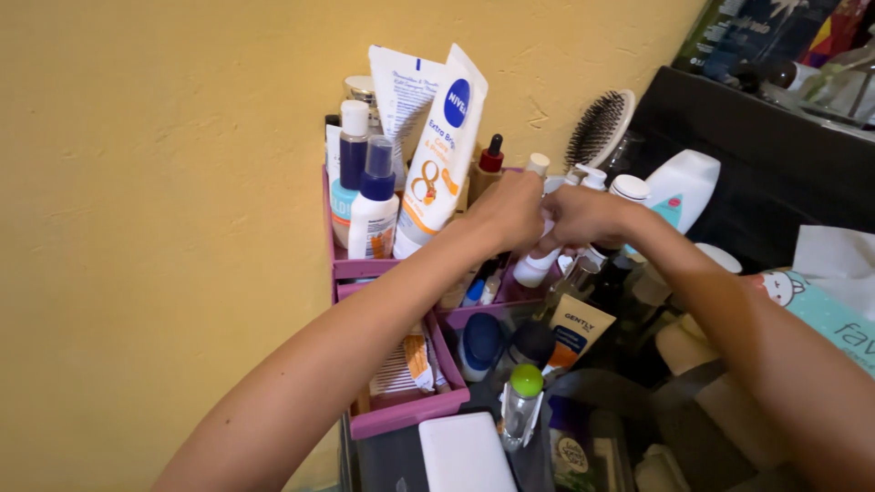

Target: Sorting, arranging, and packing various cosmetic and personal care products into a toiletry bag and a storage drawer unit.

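Note:
My left hand (507, 211) and my right hand (584, 217) meet over a pink organiser (357, 269) full of toiletries. Both hands grip a slim white bottle (533, 264) that stands tilted in the organiser's back section; its white cap (538, 164) pokes out above my left hand. Beside it on the left stand a tall white and orange tube (442, 155), a white spray bottle with a blue top (374, 205) and a blue bottle with a white cap (352, 155). A small dropper bottle with a red collar (490, 159) is just behind my left hand.
A yellow wall (164, 182) is right behind the organiser. A black hairbrush (598, 128), a large white bottle (682, 187), a clear bottle with a green cap (523, 401), a white flat case (465, 451) and a tissue pack (825, 305) crowd the dark surface.

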